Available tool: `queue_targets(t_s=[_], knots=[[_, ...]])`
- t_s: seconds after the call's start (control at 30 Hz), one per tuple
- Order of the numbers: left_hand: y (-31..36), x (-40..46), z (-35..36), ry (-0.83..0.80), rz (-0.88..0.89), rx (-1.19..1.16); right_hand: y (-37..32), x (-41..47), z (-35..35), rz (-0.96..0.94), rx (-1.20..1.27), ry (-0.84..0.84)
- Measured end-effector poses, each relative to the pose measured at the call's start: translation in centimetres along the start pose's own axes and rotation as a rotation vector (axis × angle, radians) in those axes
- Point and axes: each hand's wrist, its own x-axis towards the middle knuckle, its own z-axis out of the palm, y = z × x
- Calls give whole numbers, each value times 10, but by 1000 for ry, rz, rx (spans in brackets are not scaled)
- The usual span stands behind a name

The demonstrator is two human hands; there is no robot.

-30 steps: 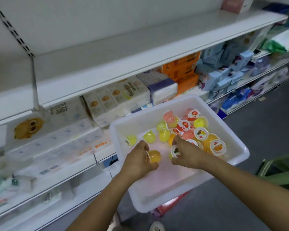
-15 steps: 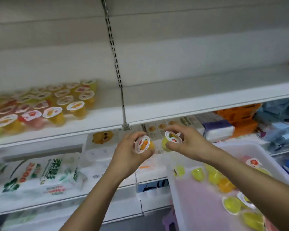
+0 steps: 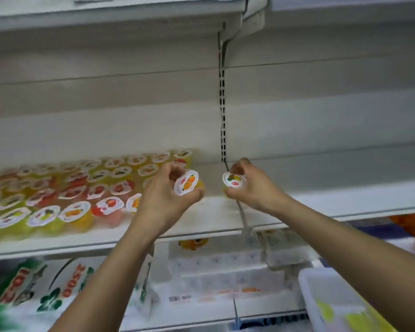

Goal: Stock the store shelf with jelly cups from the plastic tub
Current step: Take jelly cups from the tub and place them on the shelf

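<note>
Each hand carries one jelly cup up at the level of the store shelf [image 3: 213, 219]. The left hand [image 3: 164, 200] has its fingers curled round an orange jelly cup [image 3: 186, 182], which is tilted so its printed lid faces the camera. The right hand [image 3: 252, 186] pinches a yellow jelly cup [image 3: 234, 180] by the rim between thumb and fingers, lid up and roughly level. Both cups hang above the bare stretch of shelf just right of the rows of stocked cups [image 3: 70, 188]; whether either touches the board yet is hard to tell, though the right one looks very close to it.

The stocking seems well under way. Several rows of cups already fill the left part of the shelf, blurred but plainly standing lids up. The shelf to the right of the upright slotted rail [image 3: 222, 121] is still white and bare. The plastic tub [image 3: 321, 298] shows only at the lower right corner, with a few yellowish cups in it, so more trips are likely needed.
</note>
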Motion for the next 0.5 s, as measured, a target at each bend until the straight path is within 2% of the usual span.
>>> queue_targets(t_s=[0.07,0.23,0.5], knots=[[-7,17,-14,4,2,17,-5,31,13,20,-59,1],[-25,53,-44,-10,16,89,1,94,54,38,-169,-116],[-44,100,-65,-14,-29,85,1,166,84,-5,-237,-29]])
